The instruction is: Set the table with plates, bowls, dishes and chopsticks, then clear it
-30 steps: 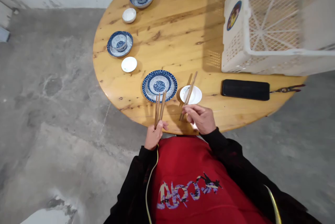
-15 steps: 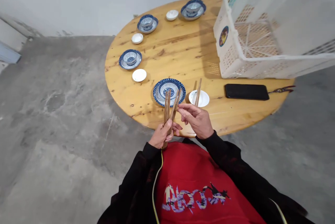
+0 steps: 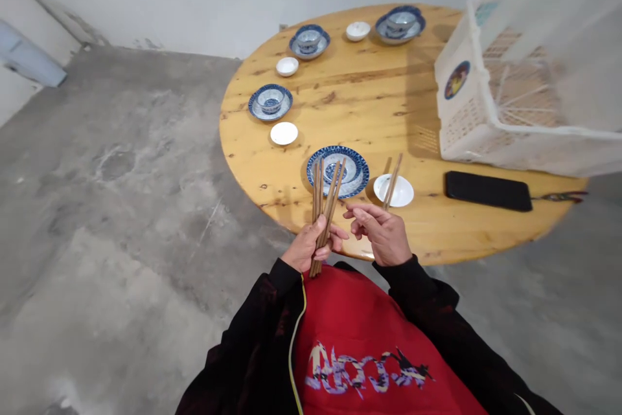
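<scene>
A round wooden table (image 3: 350, 114) carries everything. A white crate (image 3: 464, 123) fills its right side and hides much of the far right edge; through the open top part of its ribbed floor shows. Below the crate, toward the near right edge, lies a black phone (image 3: 488, 191), and just beside it at the right edge a blurred tool with red handles (image 3: 564, 197).

At the near edge, a blue plate (image 3: 362, 172) has a bowl or smaller dish inside, partly hidden behind a bunch of chopsticks (image 3: 317, 191). The left hand (image 3: 307, 245) grips that bunch upright, fingers closed around the lower part and tips fanned slightly, just in from the near edge. To the plate's right, more chopsticks (image 3: 393, 179) lean across a small white dish (image 3: 404, 193); their lower ends are behind the right hand (image 3: 387, 234), whose fingers are loosely bent and partly open, with nothing seen between them.

Along the left edge sits a second plate (image 3: 288, 101) holding a bowl (image 3: 271, 105), with a white saucer (image 3: 284, 134) near it. Toward the far edge are a third plate (image 3: 323, 46) and a fourth plate (image 3: 383, 30), each with a bowl inside and a white saucer near.
</scene>
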`<state>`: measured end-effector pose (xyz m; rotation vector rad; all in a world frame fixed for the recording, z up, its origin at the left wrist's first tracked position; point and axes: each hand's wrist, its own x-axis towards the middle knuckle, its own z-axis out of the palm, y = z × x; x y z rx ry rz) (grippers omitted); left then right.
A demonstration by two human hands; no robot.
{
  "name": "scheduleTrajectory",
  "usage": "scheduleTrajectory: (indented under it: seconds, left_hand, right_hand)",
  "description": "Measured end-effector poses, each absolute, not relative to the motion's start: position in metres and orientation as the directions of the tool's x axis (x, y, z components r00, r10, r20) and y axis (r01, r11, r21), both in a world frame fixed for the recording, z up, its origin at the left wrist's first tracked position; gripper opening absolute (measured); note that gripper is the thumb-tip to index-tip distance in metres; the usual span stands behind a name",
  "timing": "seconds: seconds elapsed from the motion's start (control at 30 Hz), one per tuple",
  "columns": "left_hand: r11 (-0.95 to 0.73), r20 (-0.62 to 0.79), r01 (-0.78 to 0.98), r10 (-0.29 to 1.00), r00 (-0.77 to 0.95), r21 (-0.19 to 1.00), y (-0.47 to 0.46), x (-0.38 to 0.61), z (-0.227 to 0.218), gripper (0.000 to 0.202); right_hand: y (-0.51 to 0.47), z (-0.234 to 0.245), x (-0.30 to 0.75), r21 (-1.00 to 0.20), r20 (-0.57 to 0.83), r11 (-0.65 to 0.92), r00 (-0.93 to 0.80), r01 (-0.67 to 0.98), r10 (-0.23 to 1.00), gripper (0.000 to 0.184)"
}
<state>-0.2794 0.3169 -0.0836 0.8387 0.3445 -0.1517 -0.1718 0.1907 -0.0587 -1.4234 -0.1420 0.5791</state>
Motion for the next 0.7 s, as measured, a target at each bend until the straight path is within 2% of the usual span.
scheduleTrajectory:
  seconds: [0.27,0.43,0.57,0.7]
  left_hand:
    - [0.653,-0.409,0.246,0.107,0.906,0.717,0.307,-0.287,-0.075,0.074]
    - [0.647,-0.448,0.27,0.124,0.885,0.713,0.295,-0.279,-0.076,0.075]
    - [0.622,-0.463,0.305,0.105,0.88,0.721,0.287,-0.273,-0.076,0.078]
    - [0.582,-0.498,0.325,0.163,0.852,0.746,0.28,-0.272,-0.075,0.079]
  right_hand:
    - [0.212,-0.047,-0.159,-0.961,-0.178,0.054,0.755,-0.272,0.631,0.043]
    - [0.209,-0.05,-0.149,-0.944,-0.219,0.049,0.732,-0.325,0.645,0.046]
    - [0.203,-0.054,-0.143,-0.94,-0.208,0.06,0.704,-0.336,0.679,0.041]
    - [0.2,-0.06,-0.146,-0.933,-0.21,0.067,0.687,-0.353,0.695,0.039]
